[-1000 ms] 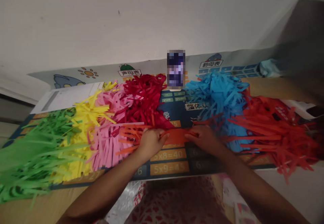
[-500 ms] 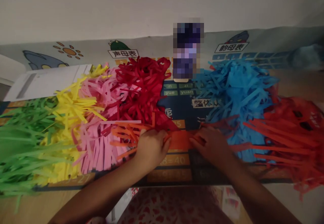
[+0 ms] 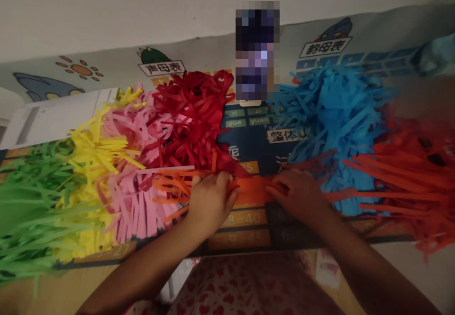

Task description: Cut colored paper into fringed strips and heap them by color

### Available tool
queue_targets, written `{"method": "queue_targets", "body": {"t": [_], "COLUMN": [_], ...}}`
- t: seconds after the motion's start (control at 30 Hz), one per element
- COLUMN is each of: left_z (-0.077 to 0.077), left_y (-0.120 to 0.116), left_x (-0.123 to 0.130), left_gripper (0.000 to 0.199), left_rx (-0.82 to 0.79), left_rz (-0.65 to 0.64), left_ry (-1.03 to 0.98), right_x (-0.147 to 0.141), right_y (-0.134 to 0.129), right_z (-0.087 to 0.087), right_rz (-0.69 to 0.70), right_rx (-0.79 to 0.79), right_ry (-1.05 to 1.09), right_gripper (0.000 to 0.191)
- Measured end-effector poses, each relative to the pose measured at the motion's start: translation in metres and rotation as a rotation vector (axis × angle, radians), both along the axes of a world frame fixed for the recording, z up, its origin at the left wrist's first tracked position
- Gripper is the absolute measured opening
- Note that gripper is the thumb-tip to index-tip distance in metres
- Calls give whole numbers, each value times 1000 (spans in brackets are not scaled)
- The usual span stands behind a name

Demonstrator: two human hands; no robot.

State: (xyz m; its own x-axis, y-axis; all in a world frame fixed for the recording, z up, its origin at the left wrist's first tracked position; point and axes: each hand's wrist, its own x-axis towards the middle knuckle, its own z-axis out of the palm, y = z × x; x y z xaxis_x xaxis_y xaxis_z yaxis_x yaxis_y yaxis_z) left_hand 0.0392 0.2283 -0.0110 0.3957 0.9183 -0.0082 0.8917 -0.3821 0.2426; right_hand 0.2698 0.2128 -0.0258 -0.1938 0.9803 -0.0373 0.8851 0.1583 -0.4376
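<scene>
An orange paper fringe lies across the printed mat, and its solid band (image 3: pixel 253 190) spans the gap between my hands. Its cut strips (image 3: pixel 170 187) fan out to the left. My left hand (image 3: pixel 211 206) grips the band's left end, with the fingers curled over it. My right hand (image 3: pixel 296 196) presses and pinches the right end. Beside my left hand lie pink paper strips (image 3: pixel 133 210), and a dark red paper fringe (image 3: pixel 188 120) sits just above it. Blue paper strips (image 3: pixel 336 130) lie just beyond my right hand.
Green (image 3: pixel 31 210) and yellow (image 3: pixel 94 172) paper fringes lie at the left, and a red-orange fringe (image 3: pixel 408 182) at the right. A pixelated upright phone (image 3: pixel 256 51) stands behind the dark blue multiplication mat (image 3: pixel 245 239). A white sheet (image 3: pixel 53 120) lies at the back left, below a wall chart (image 3: pixel 81 70).
The view has levelled and shifted closer, so the fringes look larger. Both hands remain on the orange band, with only slight finger movement.
</scene>
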Motion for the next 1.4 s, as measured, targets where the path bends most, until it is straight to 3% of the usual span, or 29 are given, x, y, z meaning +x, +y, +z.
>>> {"method": "queue_targets", "body": {"t": [0.1, 0.17, 0.27, 0.33, 0.47, 0.53, 0.7, 0.83, 0.93, 1.1, 1.27, 1.4], "left_z": [-2, -3, -2, 3, 16, 20, 19, 13, 8, 1, -3, -1], "left_y": [-2, -2, -1, -2, -11, -15, -13, -7, -5, -10, -13, -2], "left_x": [-1, -1, 0, 1, 3, 5, 11, 13, 13, 11, -5, -18], "left_gripper": [18, 17, 19, 20, 20, 22, 25, 22, 17, 15, 16, 16], "left_rx": [207, 291, 241, 177, 127, 124, 146, 209, 260, 380, 411, 270], "left_rz": [-117, -289, -536, -585, -514, -477, -427, -377, -355, -358, -414, -392], "left_ry": [-27, -44, -6, 41, 112, 121, 112, 128, 143, 164, 102, -16], "right_x": [5, 14, 25, 24, 3, -6, -2, 0, -14, -39, -4, 27], "right_y": [3, 6, 3, -6, -27, -29, -9, 0, -6, -15, -9, 1], "right_z": [-1, 2, 14, 24, 28, 21, 10, 22, 30, 14, -15, -14], "right_rz": [-86, -150, -257, -202, 406, 546, 431, 330, 254, 415, 377, 258], "right_rx": [-18, -16, 145, 295, 311, 291, 296, 259, 330, 485, 409, 239], "right_ry": [24, 10, -92, -150, -184, -241, -270, -239, -209, -203, -154, 34], "right_gripper": [14, 17, 22, 21, 17, 17, 18, 17, 13, 18, 18, 16]}}
